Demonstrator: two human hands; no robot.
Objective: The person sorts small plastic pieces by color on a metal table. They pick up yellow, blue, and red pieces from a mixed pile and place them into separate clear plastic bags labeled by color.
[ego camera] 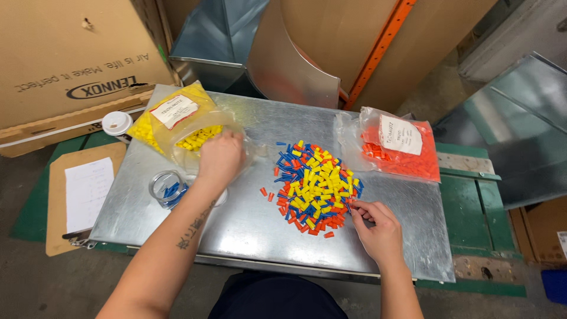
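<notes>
Spread across a galvanised sheet-metal tabletop (248, 227), with a big cardboard box (65, 53) leaning at the far left and bent sheet-metal ducting (283, 53) behind. At centre, a heap of small wire connectors (316, 186) in yellow, blue and orange, lying just left of the right hand (378, 227) and well right of the left hand (221, 156). Far right, a clear plastic bag of orange connectors (401, 153), flat, bearing a white rectangular label. Far left, a clear bag of yellow connectors (183, 121), its mouth open toward the centre, also with a white rectangular label edged in red. Off the table's left edge, a brown clipboard (82, 192) carrying a white sheet. Near it, a white-lidded cup (117, 124). Below the yellow bag, a small clear jar (167, 188) holding blue connectors. Left hand palm down, fingers loosely curled over the yellow bag's mouth, touching the plastic. Right hand's fingertips (356, 205) pinched together at the heap's right edge, touching the pieces there.
</notes>
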